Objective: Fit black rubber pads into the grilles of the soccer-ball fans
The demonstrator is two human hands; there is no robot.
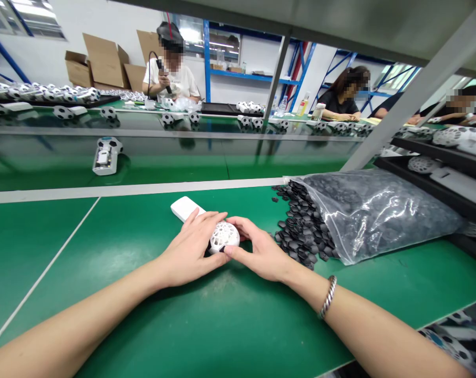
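A white plastic housing (225, 234) with a round latticed head lies over the green mat, its flat handle pointing away to the upper left. My left hand (190, 249) lies over the handle and the left side of the head, fingers wrapped around it. On the right side of the head, my right hand (257, 249) grips with thumb in front and fingers behind. A black piece shows at the head's lower edge near both thumbs. Loose black pieces (301, 226) are heaped right of my right hand, spilling from a clear plastic bag (380, 210).
Beyond the mat's pale edge strip, a ball-patterned unit (106, 156) lies on the green conveyor (183, 157). Black trays (438, 178) with white housings stand at the right beside a slanted metal post (403, 84). Several people sit across the line.
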